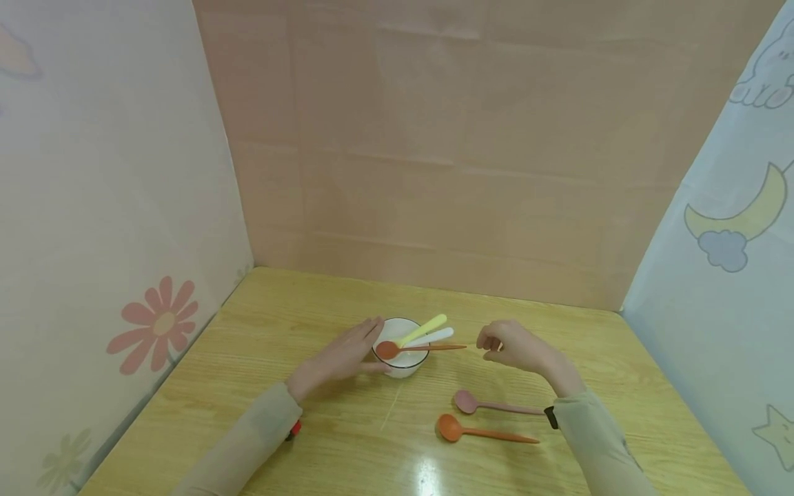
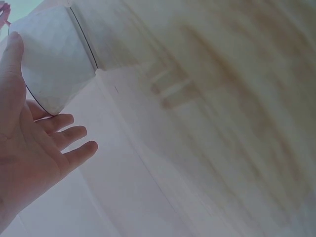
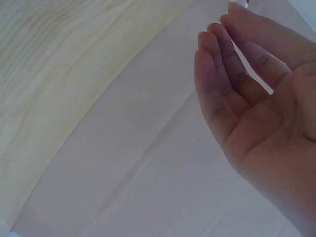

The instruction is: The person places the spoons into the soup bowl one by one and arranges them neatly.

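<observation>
A white bowl point(image 1: 401, 370) with a dark rim stands on the table. My left hand point(image 1: 340, 355) holds it from the left, thumb on the near side and fingers at the far rim; in the left wrist view the thumb lies along the bowl's wall point(image 2: 57, 59). A yellow-handled utensil point(image 1: 428, 328) and a white-handled one point(image 1: 437, 335) lean in the bowl, their lower ends partly hidden. Across the rim lies a red-orange spoon point(image 1: 389, 350), handle pointing right. Just beyond that handle's tip, my right hand point(image 1: 515, 348) hovers with loosely bent fingers, holding nothing.
Nearer on the table, below the right hand, lie a pink spoon point(image 1: 466, 401) and an orange spoon point(image 1: 451, 428), handles to the right. The right sleeve point(image 1: 589, 427) is beside their handle ends. Cloth walls stand behind the table point(image 1: 347, 441) and at both sides.
</observation>
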The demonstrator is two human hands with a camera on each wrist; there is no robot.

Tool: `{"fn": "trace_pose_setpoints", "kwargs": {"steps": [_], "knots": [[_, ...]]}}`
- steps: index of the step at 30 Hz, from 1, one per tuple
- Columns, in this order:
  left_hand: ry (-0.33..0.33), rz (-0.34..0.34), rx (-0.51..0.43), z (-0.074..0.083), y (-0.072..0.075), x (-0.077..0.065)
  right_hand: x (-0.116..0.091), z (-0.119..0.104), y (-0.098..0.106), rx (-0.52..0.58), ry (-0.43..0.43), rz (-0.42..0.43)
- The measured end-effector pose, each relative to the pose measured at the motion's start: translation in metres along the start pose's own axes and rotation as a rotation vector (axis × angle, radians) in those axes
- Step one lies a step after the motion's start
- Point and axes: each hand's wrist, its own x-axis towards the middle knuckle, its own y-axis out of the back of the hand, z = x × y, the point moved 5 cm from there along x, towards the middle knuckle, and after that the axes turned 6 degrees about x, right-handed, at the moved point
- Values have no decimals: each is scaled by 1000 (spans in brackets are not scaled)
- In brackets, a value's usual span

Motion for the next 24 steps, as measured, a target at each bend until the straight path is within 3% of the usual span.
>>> {"fn": "trace_pose_setpoints", "kwargs": {"steps": [24], "knots": [[28,-24,-29,-3,-2,-2,-46,30,-19,109,-62,18]]}}
